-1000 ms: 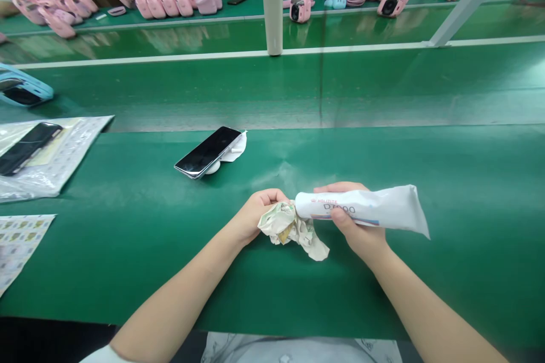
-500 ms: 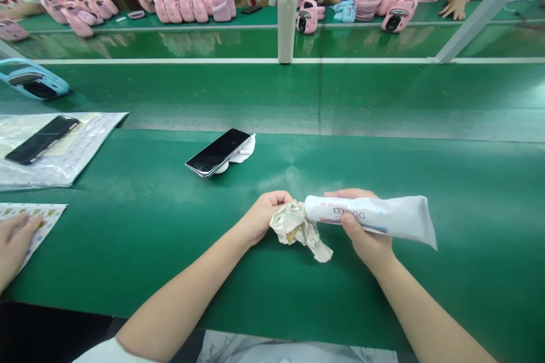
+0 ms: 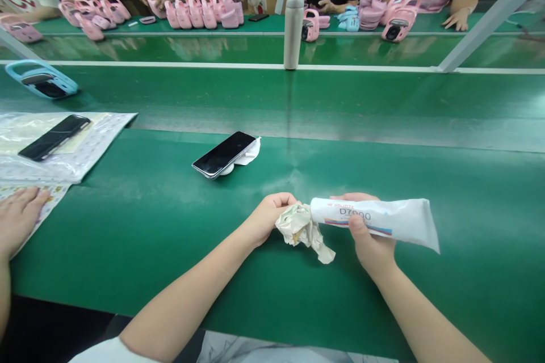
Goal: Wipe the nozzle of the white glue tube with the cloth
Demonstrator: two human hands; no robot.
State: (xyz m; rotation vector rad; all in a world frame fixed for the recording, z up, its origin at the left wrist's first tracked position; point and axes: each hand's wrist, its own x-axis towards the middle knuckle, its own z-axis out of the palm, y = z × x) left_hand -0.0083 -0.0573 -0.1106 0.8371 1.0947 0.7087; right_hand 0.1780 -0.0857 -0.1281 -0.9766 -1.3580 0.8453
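My right hand (image 3: 372,238) grips a white glue tube (image 3: 402,220) printed "D7000", lying nearly level with its flat crimped end to the right. At the tube's left end is a crumpled piece of pale paper (image 3: 298,226) with a yellowish stain and a loose tail hanging down. My left hand (image 3: 270,214) pinches this paper from the left, thumb and fingers closed. The paper covers the tube's tip, so the nozzle is hidden. Both hands are just above the green work surface (image 3: 170,249).
A black-screened phone (image 3: 224,154) lies ahead on white tissue. To the left are a plastic bag (image 3: 97,144) with another phone (image 3: 54,137), a blue toy-like case (image 3: 42,80) and a co-worker's hand (image 3: 21,215). A bottle (image 3: 293,34) stands on the belt; pink cases (image 3: 196,13) and several people are beyond.
The view has shifted slightly, so most things sit a little further right. The co-worker's hand at left has pushed a printed sheet forward. My hands keep their hold on tube and paper.
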